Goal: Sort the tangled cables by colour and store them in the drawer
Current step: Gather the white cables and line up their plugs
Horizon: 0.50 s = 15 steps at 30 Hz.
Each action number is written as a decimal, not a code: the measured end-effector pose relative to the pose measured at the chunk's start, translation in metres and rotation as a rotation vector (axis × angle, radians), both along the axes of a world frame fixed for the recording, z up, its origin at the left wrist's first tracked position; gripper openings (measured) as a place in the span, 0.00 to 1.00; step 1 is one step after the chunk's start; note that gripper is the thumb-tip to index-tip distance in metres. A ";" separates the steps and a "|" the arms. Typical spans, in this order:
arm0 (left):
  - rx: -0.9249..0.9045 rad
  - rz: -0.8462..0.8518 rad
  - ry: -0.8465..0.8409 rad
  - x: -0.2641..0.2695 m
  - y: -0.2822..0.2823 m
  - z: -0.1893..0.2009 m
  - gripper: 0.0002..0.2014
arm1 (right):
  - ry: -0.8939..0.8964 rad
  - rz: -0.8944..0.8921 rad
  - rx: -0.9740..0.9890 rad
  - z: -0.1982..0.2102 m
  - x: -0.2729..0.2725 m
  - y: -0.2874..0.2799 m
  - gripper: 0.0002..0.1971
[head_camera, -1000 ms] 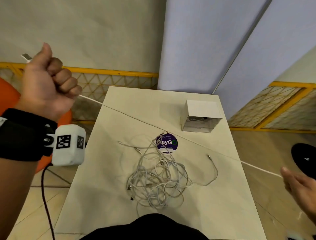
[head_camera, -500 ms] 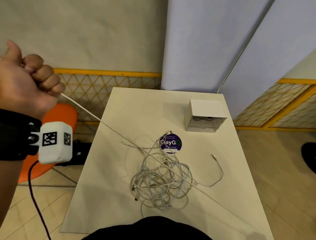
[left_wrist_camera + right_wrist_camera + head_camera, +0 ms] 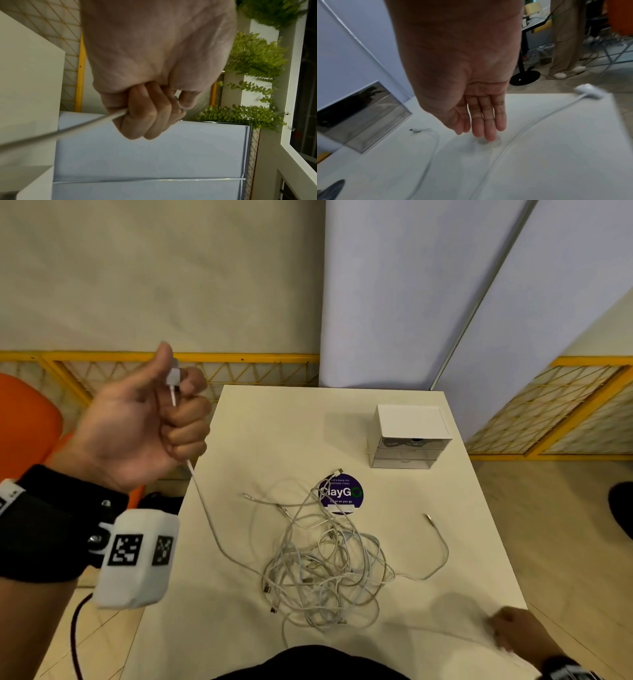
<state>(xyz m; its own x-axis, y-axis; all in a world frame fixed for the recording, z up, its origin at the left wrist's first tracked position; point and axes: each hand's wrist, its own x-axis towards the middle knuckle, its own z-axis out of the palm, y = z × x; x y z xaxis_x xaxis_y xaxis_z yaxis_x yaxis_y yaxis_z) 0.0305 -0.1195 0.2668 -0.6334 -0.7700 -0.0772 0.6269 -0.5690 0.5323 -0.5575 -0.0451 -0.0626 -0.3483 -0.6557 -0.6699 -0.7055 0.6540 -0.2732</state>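
Sticker [image 3: 340, 494] and drawer box [image 3: 409, 436] at 12 o'clock of cable tangle [image 3: 325, 570]. Left hand [image 3: 144, 422], at 10 o'clock, grips white cable [image 3: 209, 515]; right hand [image 3: 524, 635], at 4 o'clock, fingers straight, empty.

The table [image 3: 462, 546] is viewed from above by the head camera; each hand is viewed closely along its wrist. The table is shared.
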 end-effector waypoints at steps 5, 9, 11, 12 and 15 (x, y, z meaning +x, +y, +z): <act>-0.042 0.082 -0.250 -0.029 0.011 -0.008 0.28 | -0.106 0.020 -0.008 0.002 0.045 -0.059 0.13; -0.044 0.271 -0.550 -0.057 0.021 -0.001 0.29 | -0.109 -0.064 -0.001 -0.012 0.074 -0.088 0.26; -0.027 0.287 -0.568 -0.065 0.022 -0.001 0.28 | -0.065 -0.067 -0.015 -0.029 0.079 -0.096 0.29; -0.019 0.290 -0.566 -0.067 0.022 -0.002 0.28 | -0.050 -0.054 -0.009 -0.040 0.079 -0.100 0.30; -0.015 0.289 -0.563 -0.068 0.025 -0.006 0.26 | 0.032 -0.028 0.030 -0.053 0.082 -0.106 0.28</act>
<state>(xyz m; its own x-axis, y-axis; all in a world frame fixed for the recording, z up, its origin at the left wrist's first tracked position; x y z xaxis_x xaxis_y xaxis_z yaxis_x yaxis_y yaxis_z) -0.0377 -0.0948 0.2606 -0.2649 -0.9075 -0.3259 0.3758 -0.4084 0.8318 -0.4753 -0.1510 -0.1159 -0.3877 -0.6253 -0.6773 -0.6947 0.6811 -0.2312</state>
